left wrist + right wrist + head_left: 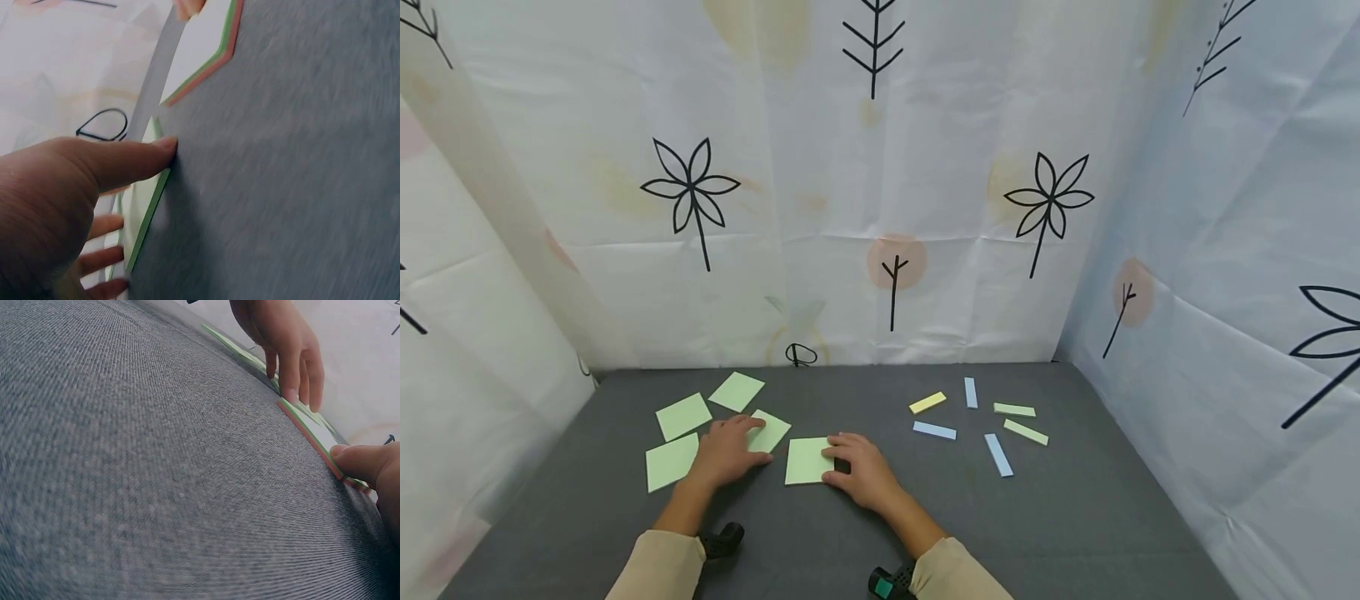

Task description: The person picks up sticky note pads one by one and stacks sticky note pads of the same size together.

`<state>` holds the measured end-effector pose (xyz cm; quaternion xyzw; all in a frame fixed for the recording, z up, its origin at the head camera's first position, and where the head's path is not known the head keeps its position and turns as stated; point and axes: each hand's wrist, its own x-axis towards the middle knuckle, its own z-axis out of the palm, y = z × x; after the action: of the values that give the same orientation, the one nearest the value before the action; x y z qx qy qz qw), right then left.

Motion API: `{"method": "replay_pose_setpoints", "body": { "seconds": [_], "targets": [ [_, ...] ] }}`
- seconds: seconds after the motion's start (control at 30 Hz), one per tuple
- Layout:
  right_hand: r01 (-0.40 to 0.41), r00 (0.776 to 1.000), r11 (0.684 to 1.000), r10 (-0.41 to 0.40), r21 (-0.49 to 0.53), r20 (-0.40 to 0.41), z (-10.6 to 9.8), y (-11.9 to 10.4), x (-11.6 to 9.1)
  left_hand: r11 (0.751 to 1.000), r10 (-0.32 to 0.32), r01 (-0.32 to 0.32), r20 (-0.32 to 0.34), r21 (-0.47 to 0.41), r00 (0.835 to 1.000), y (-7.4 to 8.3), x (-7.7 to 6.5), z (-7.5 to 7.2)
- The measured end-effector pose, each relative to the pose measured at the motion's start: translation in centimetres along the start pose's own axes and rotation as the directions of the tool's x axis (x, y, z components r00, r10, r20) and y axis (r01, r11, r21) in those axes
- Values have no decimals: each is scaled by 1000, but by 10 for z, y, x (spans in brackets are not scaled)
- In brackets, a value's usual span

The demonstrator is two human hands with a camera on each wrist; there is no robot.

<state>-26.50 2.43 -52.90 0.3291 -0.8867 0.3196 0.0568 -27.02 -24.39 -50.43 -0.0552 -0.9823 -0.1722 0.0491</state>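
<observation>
My right hand (865, 473) holds the right side of a square pale-green sticky-note pad (807, 461), thumb at the near corner and fingers at the far one. From the right wrist, a reddish layer shows beneath the green edge of this pad (310, 430). My left hand (726, 450) is over another green sticky-note pad (775, 428), its fingers loosely extended and spread. In the left wrist view the left thumb (134, 161) stretches across this pad (142, 215) to its edge. Part of that pad is hidden under the hand.
Several more green pads, including one at far left (672, 462) and one at the back (737, 392), lie left of the hands. On the right lie blue strips (997, 455), green strips (1026, 432) and a yellow strip (927, 402). Patterned white cloth (955, 317) surrounds the grey table (1075, 517).
</observation>
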Motion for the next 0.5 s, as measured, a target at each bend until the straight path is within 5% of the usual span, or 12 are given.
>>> {"method": "replay_pose_setpoints", "body": {
  "seconds": [0.3, 0.5],
  "targets": [
    [7, 1000, 1000, -7, -8, -6, 0, 0, 0, 982, 170, -172, -24, -80, 985, -21, -3, -4],
    [8, 1000, 1000, -8, -13, -11, 1, 0, 0, 976, 203, -203, -15, -81, 979, -24, -7, -9]
  ]
}}
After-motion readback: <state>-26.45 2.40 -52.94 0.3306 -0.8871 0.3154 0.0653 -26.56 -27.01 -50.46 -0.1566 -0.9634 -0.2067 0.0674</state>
